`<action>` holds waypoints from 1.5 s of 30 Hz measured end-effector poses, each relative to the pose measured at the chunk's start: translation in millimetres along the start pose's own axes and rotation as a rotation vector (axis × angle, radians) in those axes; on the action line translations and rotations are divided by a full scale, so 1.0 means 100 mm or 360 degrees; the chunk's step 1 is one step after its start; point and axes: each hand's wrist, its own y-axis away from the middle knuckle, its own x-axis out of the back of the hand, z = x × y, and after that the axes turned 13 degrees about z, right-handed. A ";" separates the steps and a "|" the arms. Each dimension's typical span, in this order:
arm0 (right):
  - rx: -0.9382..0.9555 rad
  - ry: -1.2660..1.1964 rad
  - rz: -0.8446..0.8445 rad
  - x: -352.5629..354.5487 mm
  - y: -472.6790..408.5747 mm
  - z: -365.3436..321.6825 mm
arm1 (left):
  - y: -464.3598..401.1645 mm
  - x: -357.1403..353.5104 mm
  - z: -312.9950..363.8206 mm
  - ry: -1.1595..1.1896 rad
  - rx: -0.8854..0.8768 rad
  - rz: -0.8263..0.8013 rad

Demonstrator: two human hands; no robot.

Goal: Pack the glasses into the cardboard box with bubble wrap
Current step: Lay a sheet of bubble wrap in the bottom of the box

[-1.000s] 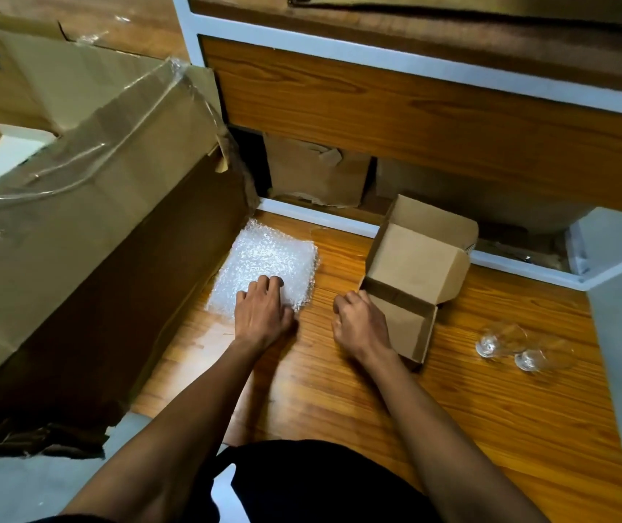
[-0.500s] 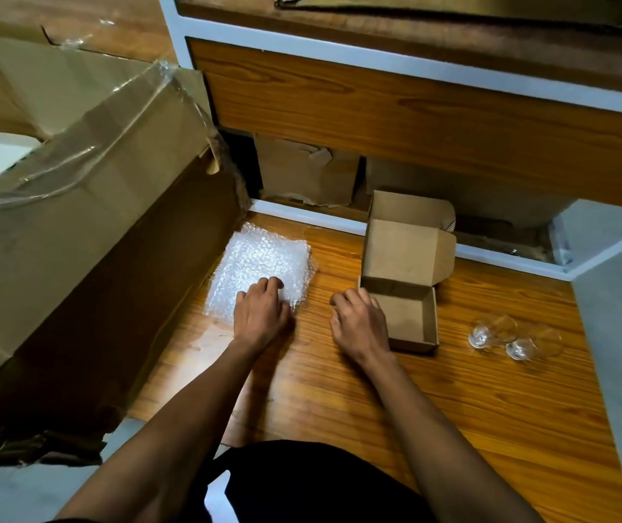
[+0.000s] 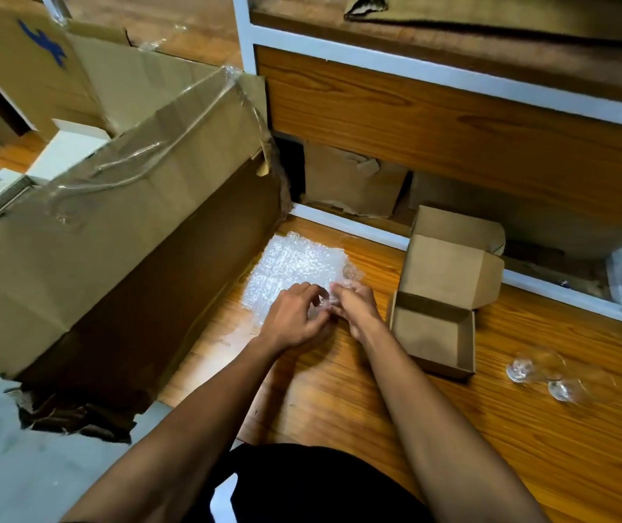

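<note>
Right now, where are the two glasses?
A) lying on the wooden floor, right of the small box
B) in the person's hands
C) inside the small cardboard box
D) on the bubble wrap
A: the two glasses lie on the wooden floor to the right of the open small cardboard box, while both hands work at the bubble wrap.
</note>
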 end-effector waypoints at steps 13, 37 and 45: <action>-0.0015 0.0043 0.0051 0.23 -0.11 0.15 | -0.14 0.08 -0.22 -0.0449 0.0781 0.0288; 0.0196 -0.0392 0.0024 0.81 0.20 -0.10 | -0.38 0.38 0.28 0.1370 0.1251 0.0081; 0.0250 -0.0409 0.0018 1.32 0.33 -0.19 | -0.38 0.21 0.62 0.1416 0.1138 0.0040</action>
